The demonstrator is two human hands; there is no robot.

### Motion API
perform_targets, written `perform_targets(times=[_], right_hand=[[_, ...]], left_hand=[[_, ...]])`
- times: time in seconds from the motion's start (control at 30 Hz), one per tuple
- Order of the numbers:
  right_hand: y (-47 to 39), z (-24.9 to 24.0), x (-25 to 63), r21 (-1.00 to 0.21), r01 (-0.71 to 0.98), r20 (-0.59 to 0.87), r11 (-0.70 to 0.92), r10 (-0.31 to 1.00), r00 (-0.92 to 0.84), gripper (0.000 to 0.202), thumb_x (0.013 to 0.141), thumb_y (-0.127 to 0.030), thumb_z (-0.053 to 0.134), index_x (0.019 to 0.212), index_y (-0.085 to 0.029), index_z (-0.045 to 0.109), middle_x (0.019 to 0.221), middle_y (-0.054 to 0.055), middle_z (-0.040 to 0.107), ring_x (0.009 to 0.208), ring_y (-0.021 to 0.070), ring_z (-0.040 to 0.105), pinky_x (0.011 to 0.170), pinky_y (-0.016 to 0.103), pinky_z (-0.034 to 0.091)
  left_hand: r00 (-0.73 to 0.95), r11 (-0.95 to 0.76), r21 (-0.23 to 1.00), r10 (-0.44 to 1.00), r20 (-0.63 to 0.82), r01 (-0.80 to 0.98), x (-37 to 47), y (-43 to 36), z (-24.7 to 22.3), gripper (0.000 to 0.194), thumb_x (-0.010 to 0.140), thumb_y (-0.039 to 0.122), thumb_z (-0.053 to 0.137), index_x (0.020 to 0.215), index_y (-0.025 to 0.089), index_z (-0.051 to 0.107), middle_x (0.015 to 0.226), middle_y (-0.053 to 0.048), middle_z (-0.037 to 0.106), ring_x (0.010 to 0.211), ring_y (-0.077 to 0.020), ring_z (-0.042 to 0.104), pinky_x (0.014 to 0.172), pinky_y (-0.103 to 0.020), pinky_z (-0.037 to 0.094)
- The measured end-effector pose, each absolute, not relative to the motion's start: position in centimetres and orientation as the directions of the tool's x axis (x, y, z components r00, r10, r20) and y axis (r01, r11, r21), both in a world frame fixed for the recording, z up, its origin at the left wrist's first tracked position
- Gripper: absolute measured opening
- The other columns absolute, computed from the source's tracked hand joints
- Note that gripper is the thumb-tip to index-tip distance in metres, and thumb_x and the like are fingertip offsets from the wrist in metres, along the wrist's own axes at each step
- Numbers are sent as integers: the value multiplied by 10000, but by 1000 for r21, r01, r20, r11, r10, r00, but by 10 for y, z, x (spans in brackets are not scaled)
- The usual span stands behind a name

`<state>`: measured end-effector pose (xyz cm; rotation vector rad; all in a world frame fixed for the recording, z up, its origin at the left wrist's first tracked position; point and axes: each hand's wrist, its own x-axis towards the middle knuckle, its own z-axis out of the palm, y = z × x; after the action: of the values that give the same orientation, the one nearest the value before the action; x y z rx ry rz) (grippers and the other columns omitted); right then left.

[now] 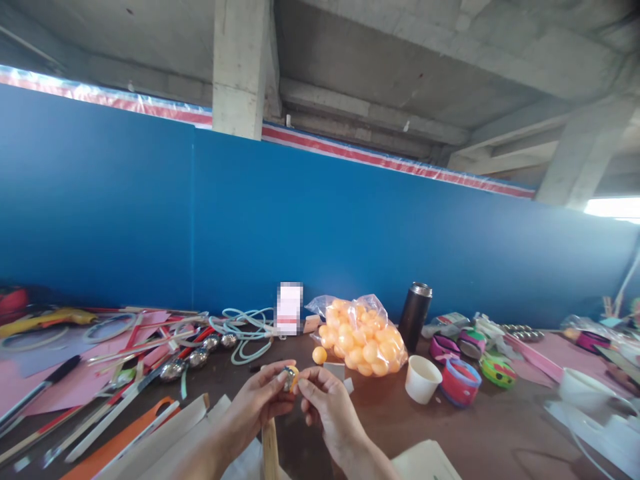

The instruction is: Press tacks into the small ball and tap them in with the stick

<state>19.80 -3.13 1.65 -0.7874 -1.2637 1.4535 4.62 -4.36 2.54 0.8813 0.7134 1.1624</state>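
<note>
Above the near middle of the table, my left hand [267, 393] is closed around a small orange ball [295, 380] with a dark, silvery patch on its side. My right hand [325, 399] pinches at the ball's right edge with thumb and forefinger; whether a small piece sits between those fingertips is hidden. Below my hands a wooden stick [271, 450] points toward me. One loose orange ball [319, 355] lies just beyond my right hand, beside a clear plastic bag [367, 337] full of similar orange balls.
Right of the bag stand a black flask [415, 317] and a white paper cup [423, 380], then colourful bands [460, 383]. Leftward lie a pale blue cord [245, 333], silver balls [199, 358], sticks and paper. A blue partition [320, 220] closes off the back.
</note>
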Motion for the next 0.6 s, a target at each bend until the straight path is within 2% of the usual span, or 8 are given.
perform_targets(times=[0.3, 0.6], right_hand=[[-31, 16, 202, -921, -374, 18, -107, 949, -316, 200, 704, -320, 673, 767, -150, 591, 672, -8, 551, 473, 37, 361, 370, 134, 246], [-28, 10, 201, -935, -347, 33, -74, 956, -293, 238, 684, -359, 683, 745, -156, 574, 651, -16, 557, 440, 36, 369, 361, 143, 246]], left_hand=[[246, 130, 897, 969, -25, -423, 48, -40, 18, 410, 722, 351, 606, 1088, 170, 571, 831, -73, 641, 702, -145, 608, 598, -252, 474], [239, 97, 900, 971, 8, -426, 48, -40, 18, 400, 705, 351, 621, 1065, 180, 591, 835, -69, 635, 728, -158, 601, 620, -265, 460]])
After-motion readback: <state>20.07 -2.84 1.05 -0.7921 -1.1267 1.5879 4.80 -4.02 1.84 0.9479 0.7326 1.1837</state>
